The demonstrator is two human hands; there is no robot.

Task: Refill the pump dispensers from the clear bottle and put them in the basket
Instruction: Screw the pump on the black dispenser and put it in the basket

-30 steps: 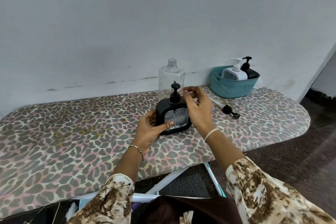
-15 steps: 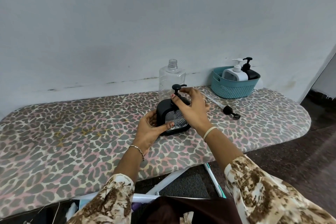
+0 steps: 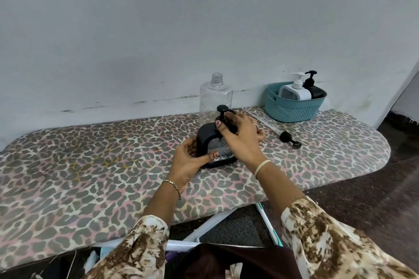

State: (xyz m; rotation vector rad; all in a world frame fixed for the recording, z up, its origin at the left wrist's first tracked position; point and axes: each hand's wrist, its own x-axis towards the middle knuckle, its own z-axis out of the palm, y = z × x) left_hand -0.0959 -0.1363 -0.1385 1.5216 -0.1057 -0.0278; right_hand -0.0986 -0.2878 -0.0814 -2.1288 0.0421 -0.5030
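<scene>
A black pump dispenser with a clear textured window stands upright in the middle of the leopard-print board. My left hand grips its left side, thumb across the front. My right hand grips the black pump collar at its top, just below the pump head. Right behind it stands the uncapped clear bottle. At the back right a teal basket holds a white dispenser and a black dispenser.
A loose black pump with a long clear tube lies on the board to the right of my hands. The grey wall runs close behind the board. The board's rounded right end borders dark floor. White frame legs show below the front edge.
My right hand has dropped from the pump head down onto the pump collar and turned round it. My left hand has kept its grip on the dispenser body.
</scene>
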